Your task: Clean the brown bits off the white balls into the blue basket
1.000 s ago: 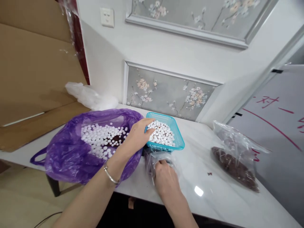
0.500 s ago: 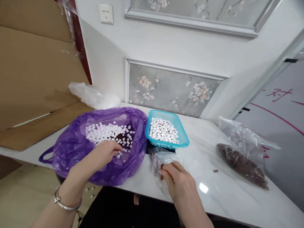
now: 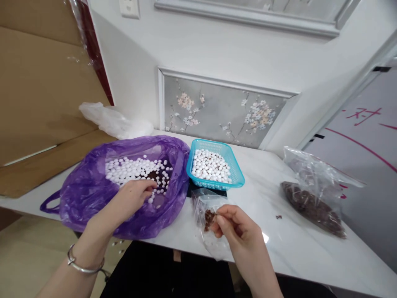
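Note:
My left hand (image 3: 133, 196) reaches over a purple plastic bag (image 3: 74, 198), thumb and fingers pinched together. White balls (image 3: 125, 169) lie inside that bag, with a dark brown patch (image 3: 152, 176) of loose bits just beyond my fingertips. What the left fingers hold is hidden. My right hand (image 3: 234, 227) is closed in a pinch at the side of a small clear plastic bag (image 3: 204, 199). Brown dried bits (image 3: 209, 219) show in this bag, beside the right fingertips. Whether those fingers grip bits or the bag's film I cannot tell.
A blue basket (image 3: 238, 171) of white balls stands behind the small bag. On the right sits a larger clear bag (image 3: 313, 207) of brown material, near a few crumbs (image 3: 279, 217). Cardboard (image 3: 40, 91) and white plastic (image 3: 114, 120) are at the left, against the wall.
My right hand has shifted slightly right relative to the small bag, showing more brown bits. The left hand stays over the purple bag. The whole view has shifted a little.

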Available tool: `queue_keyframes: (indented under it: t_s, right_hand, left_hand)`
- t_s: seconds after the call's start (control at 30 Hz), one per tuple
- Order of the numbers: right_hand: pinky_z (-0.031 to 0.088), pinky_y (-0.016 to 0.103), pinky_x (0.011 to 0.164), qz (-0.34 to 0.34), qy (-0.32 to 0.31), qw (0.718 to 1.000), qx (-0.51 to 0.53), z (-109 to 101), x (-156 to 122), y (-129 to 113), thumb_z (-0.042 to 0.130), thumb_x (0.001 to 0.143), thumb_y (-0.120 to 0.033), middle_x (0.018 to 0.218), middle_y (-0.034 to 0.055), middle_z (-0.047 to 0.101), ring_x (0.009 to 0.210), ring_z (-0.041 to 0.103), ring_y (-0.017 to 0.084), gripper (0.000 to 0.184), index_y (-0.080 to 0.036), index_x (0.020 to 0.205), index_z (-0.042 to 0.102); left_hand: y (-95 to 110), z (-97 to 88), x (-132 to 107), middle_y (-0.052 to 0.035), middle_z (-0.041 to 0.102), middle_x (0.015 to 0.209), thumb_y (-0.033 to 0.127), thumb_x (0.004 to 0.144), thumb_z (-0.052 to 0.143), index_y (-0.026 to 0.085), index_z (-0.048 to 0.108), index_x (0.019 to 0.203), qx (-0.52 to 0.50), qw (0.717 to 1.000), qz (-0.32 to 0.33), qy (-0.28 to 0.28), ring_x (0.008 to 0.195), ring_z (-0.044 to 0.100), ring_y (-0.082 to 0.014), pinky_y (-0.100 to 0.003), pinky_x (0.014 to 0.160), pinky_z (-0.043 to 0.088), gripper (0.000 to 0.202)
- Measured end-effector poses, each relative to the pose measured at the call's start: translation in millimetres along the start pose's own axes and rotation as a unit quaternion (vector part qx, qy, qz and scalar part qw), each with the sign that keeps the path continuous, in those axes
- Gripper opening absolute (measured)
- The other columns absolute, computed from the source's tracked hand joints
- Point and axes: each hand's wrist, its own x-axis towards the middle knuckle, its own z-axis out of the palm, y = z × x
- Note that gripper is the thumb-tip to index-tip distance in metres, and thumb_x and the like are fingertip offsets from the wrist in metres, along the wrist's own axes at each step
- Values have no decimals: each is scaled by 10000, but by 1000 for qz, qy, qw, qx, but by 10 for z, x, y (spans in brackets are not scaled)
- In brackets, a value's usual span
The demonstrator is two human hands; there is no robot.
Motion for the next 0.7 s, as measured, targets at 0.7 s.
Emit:
queue_keyframes:
  t_s: [0.7]
  right_hand:
    - [475, 231, 669, -110, 20, 987, 111, 281, -208, -262, 616, 880, -174, 777, -10, 595, 731, 578, 135, 102, -215, 790, 642]
  left_hand:
    - [1138, 446, -525, 18, 604, 592, 299, 768, 767, 134, 753, 758, -743, 633, -135, -170, 523, 515, -29, -100, 553, 456, 166]
